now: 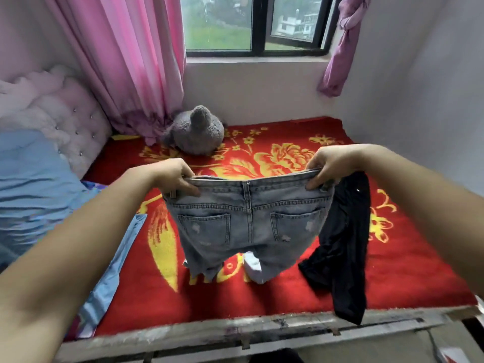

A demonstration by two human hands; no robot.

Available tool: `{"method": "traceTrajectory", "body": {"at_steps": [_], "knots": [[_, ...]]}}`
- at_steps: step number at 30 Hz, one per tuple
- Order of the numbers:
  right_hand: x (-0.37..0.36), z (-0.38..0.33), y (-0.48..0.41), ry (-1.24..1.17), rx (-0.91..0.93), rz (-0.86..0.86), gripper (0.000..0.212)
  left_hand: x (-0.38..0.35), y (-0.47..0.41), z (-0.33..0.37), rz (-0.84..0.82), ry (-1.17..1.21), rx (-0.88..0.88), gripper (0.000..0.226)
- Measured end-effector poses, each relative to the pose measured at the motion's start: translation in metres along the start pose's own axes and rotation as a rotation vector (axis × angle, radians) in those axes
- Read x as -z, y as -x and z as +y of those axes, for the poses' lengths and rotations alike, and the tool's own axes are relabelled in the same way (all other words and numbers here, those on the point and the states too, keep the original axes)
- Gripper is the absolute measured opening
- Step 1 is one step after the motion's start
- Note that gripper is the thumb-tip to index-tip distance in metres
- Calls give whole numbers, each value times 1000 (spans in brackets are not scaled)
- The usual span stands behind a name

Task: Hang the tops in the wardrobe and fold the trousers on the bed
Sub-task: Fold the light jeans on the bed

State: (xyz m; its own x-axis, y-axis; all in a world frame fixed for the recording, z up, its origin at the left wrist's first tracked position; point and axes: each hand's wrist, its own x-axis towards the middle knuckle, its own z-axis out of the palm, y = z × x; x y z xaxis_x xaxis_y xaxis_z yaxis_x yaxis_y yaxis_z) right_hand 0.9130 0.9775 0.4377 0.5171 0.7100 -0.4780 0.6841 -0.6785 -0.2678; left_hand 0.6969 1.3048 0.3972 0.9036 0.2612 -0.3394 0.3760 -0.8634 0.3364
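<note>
both hands, left hand [174, 176] and right hand [327, 165], grip the jeans [246, 221] waistband above the bed [392, 271].

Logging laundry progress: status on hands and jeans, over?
Left hand, right hand: both gripping jeans waistband. Jeans held up over bed, unfolded. Black garment hangs by right hand; white cloth on bed beneath.

You see faded, distressed denim jeans [248, 221], a matt black cloth garment [345, 237], a plush red blanket [288, 292] and a fuzzy grey soft toy [196, 132]
</note>
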Motion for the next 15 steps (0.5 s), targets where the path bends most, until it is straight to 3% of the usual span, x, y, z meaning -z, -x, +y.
{"method": "traceTrajectory", "body": {"at_steps": [4, 7, 9, 12, 15], "knots": [[-27, 21, -60, -11, -69, -215, 12, -41, -49, -9, -234, -84, 84, 9], [-34, 39, -105, -28, -106, -335, 10, -56, -91, -13, -245, -178, 118, 7], [-29, 51, -137, -21, -129, -320, 10, -52, -121, -15, -256, -176, 162, 6], [5, 64, -178, 100, -117, 14, 10, -27, -167, -15, -47, -53, 219, 17], [66, 68, -200, 94, -75, 573, 36, 31, -200, -2, 509, 65, 201, 29]]}}
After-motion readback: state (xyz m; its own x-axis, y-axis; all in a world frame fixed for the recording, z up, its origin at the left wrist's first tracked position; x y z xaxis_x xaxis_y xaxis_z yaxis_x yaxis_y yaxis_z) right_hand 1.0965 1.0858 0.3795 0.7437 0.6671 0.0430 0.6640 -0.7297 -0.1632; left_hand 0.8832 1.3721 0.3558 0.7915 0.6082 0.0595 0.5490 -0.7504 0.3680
